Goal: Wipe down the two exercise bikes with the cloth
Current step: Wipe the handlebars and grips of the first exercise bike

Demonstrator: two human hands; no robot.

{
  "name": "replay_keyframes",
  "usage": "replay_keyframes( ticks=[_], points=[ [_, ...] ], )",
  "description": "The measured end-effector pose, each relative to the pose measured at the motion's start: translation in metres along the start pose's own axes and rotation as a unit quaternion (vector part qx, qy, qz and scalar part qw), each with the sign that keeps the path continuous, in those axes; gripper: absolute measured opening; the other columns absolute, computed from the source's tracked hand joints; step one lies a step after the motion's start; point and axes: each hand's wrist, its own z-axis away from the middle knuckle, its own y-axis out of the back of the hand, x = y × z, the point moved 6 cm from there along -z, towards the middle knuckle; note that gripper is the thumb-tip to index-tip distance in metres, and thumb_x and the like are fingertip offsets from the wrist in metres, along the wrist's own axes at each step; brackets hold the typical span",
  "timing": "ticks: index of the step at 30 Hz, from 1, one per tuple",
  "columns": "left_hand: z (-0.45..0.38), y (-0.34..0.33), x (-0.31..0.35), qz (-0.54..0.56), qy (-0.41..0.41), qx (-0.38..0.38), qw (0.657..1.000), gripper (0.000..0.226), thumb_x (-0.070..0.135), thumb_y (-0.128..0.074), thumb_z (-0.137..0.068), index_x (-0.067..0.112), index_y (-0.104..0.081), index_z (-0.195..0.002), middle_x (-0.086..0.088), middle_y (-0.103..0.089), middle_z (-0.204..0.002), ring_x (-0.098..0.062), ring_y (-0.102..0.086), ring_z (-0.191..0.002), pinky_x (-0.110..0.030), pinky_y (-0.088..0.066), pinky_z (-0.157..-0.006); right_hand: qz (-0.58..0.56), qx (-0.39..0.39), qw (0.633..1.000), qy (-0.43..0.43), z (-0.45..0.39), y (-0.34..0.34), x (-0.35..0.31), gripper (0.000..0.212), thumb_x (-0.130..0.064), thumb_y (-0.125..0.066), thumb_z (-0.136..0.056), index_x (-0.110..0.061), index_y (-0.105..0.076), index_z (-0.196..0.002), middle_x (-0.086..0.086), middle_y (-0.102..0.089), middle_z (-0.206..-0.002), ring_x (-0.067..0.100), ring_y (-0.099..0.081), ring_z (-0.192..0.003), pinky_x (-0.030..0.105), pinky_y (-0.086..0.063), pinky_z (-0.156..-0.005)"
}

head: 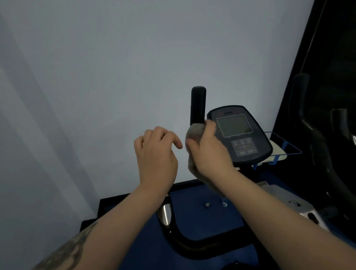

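Currently, working across from the left: left hand (156,158) hovers free in front of the pale wall (81,78), fingers (168,136) loosely curled and holding nothing, just left of the cloth and apart from it. Tattooed left forearm (61,263) enters from the lower left corner.

Right hand (209,151) grips the grey cloth (194,131), fingers wrapped round it; the cloth is bunched round the lower part of the upright black handlebar grip (199,102), whose bare top stands just above the fingers. Cloth tail hangs below the palm.

Just right of the right-hand fingers: the bike's console (240,133), screen above, button panel below. Beyond that, a blue wire basket (285,147). Below the hands, the curved black handlebar tube (195,247) over the blue frame (201,219). At far right, a second dark exercise bike (328,143), dim; details hard to read.

Judgement: step in hand is wiping this grip. To do it well, keep the cloth fully encircling the grip, slide along its whole length to the top cap while twisting. The free left hand could steady the bar. Console, tube and second bike look likely to follow.
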Motion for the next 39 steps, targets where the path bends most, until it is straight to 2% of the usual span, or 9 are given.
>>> replay_keyframes(
  ticks=[3, 7, 12, 17, 22, 27, 31, 36, 39],
  points=[
    [-0.003, 0.0, 0.001, -0.007, -0.004, -0.001, 1.0, 0.047, -0.023, -0.05, -0.059, 0.019, -0.065, -0.076, 0.002, -0.056, -0.084, -0.02, -0.054, -0.084, -0.025, -0.02, -0.08, 0.026, -0.069, 0.997, -0.024, 0.004, 0.005, 0.019, 0.047, -0.041, -0.047, -0.098, -0.016, -0.024, -0.131, 0.0, -0.057, -0.096, 0.016, -0.053, -0.078, 0.032, -0.041, -0.066],
    [-0.002, 0.0, 0.001, -0.01, -0.011, -0.004, 1.0, 0.047, -0.023, -0.05, -0.059, 0.019, -0.064, -0.075, 0.003, -0.056, -0.082, -0.02, -0.054, -0.084, -0.025, -0.019, -0.079, -0.154, 0.023, 0.987, -0.025, -0.024, 0.012, -0.005, 0.053, -0.033, -0.052, -0.098, -0.019, -0.023, -0.14, 0.006, -0.056, -0.118, 0.015, -0.053, -0.095, 0.03, -0.042, -0.082],
    [-0.003, 0.001, 0.003, -0.019, -0.012, -0.002, 1.0, 0.047, -0.022, -0.052, -0.058, 0.021, -0.064, -0.074, 0.004, -0.058, -0.083, -0.019, -0.054, -0.085, -0.025, -0.016, -0.081, -0.008, -0.054, 0.998, -0.024, 0.0, 0.002, 0.012, 0.051, -0.039, -0.052, -0.097, -0.012, -0.024, -0.13, 0.007, -0.061, -0.101, 0.019, -0.059, -0.082, 0.032, -0.045, -0.063],
    [-0.003, 0.001, 0.003, -0.025, -0.009, -0.011, 1.0, 0.047, -0.024, -0.054, -0.059, 0.02, -0.064, -0.074, 0.004, -0.058, -0.084, -0.019, -0.054, -0.085, -0.026, -0.016, -0.081, -0.199, 0.039, 0.979, 0.012, -0.028, 0.015, -0.01, 0.049, -0.03, -0.048, -0.1, -0.02, -0.021, -0.14, 0.001, -0.058, -0.106, 0.014, -0.06, -0.091, 0.025, -0.046, -0.071],
    [-0.004, 0.001, 0.003, -0.024, -0.007, -0.01, 1.0, 0.045, -0.023, -0.053, -0.06, 0.019, -0.064, -0.073, 0.003, -0.058, -0.083, -0.02, -0.054, -0.084, -0.027, -0.018, -0.081, -0.084, -0.053, 0.995, -0.024, -0.015, 0.005, 0.013, 0.042, -0.038, -0.045, -0.1, -0.014, -0.027, -0.129, 0.006, -0.06, -0.106, 0.014, -0.057, -0.083, 0.029, -0.043, -0.067],
    [-0.004, 0.002, 0.004, -0.033, -0.007, -0.011, 0.999, 0.044, -0.023, -0.053, -0.059, 0.018, -0.064, -0.072, 0.002, -0.059, -0.082, -0.023, -0.056, -0.083, -0.026, -0.017, -0.08, -0.206, 0.045, 0.975, 0.07, -0.044, 0.041, -0.027, 0.033, -0.037, -0.04, -0.102, -0.025, -0.028, -0.13, -0.005, -0.059, -0.105, 0.01, -0.061, -0.093, 0.015, -0.048, -0.072],
    [-0.003, 0.001, 0.004, -0.031, -0.008, -0.01, 0.999, 0.044, -0.021, -0.053, -0.057, 0.019, -0.063, -0.072, 0.003, -0.058, -0.081, -0.022, -0.055, -0.083, -0.026, -0.017, -0.08, -0.18, 0.056, 0.98, 0.062, -0.019, 0.009, -0.022, 0.061, -0.019, -0.049, -0.099, -0.024, -0.011, -0.146, 0.008, -0.052, -0.128, 0.019, -0.057, -0.107, 0.038, -0.048, -0.094],
    [-0.003, 0.0, 0.003, -0.032, -0.009, -0.011, 0.999, 0.045, -0.022, -0.054, -0.059, 0.02, -0.063, -0.072, 0.004, -0.058, -0.081, -0.022, -0.055, -0.083, -0.026, -0.016, -0.08, -0.208, 0.03, 0.976, 0.047, -0.045, 0.027, -0.015, 0.049, -0.024, -0.047, -0.1, -0.017, -0.022, -0.142, 0.002, -0.053, -0.125, 0.018, -0.056, -0.115, 0.024, -0.046, -0.088],
    [-0.003, 0.0, 0.003, -0.03, -0.009, -0.009, 0.999, 0.046, -0.023, -0.053, -0.059, 0.02, -0.063, -0.071, 0.004, -0.058, -0.081, -0.021, -0.055, -0.082, -0.026, -0.016, -0.079, -0.243, 0.039, 0.966, 0.081, -0.046, 0.023, -0.025, 0.053, -0.021, -0.048, -0.1, -0.021, -0.018, -0.144, -0.01, -0.054, -0.116, -0.003, -0.055, -0.098, 0.016, -0.044, -0.085]
  ],
)
